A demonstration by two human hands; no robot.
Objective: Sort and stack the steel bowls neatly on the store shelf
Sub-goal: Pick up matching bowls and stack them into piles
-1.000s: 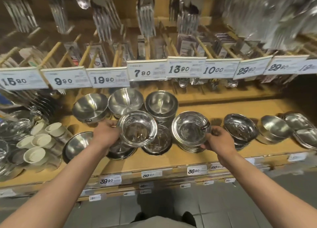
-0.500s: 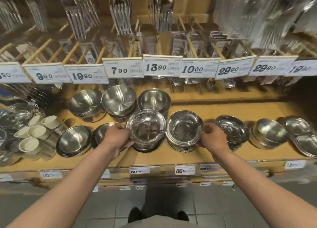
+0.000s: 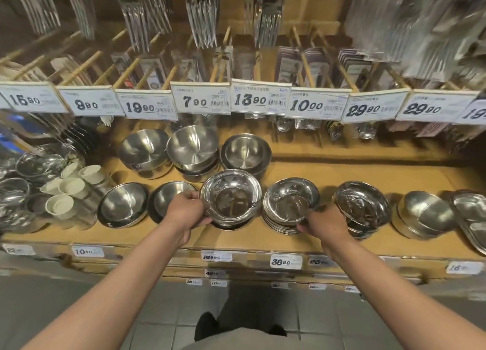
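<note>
Wooden store shelf [image 3: 342,171] is carrying everything. I'm gripping the shiny round steel bowl [image 3: 231,197] with my left hand [image 3: 185,213], while my right hand [image 3: 324,224] is pinching the neighbouring stack of shallow steel bowls [image 3: 288,206], lying just right of the left grip.

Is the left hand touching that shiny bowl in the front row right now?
Touching. The head view shows the left hand with its fingers curled over the near-left rim of the shiny bowl, no gap between them.

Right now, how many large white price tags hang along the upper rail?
9 show: 15.90, 9.80, 19.90, 7.90, 13.90, 10.00, 29.90, 29.90, and one cut off at the right edge. More may lie outside view.
</note>
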